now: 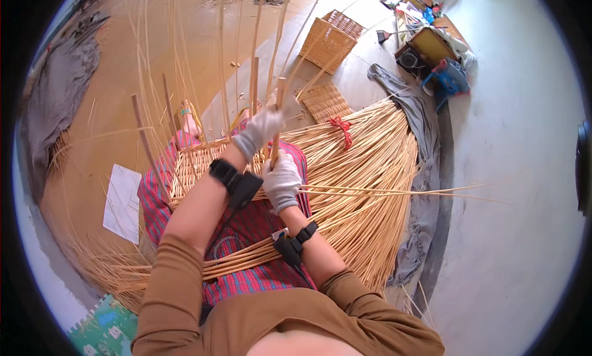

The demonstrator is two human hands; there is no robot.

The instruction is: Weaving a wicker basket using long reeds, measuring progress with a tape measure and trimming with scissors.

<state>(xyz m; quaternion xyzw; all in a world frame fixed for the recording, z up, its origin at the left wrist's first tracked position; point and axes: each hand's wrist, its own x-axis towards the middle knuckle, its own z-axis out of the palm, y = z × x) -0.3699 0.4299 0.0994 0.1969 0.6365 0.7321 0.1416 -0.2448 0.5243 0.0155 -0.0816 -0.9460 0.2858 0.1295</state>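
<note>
Though illegible — sheet (121, 205) near basket (188, 171)

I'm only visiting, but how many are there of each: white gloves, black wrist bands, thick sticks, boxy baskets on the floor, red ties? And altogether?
White gloves: 2
Black wrist bands: 2
Thick sticks: 4
Boxy basket: 1
Red tie: 1
Total: 10

Brown and grey floor (120, 84), pale wall (518, 171) rightward, bright light.

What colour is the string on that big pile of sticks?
The string on the sticks is bright red, best in the head view.
</note>
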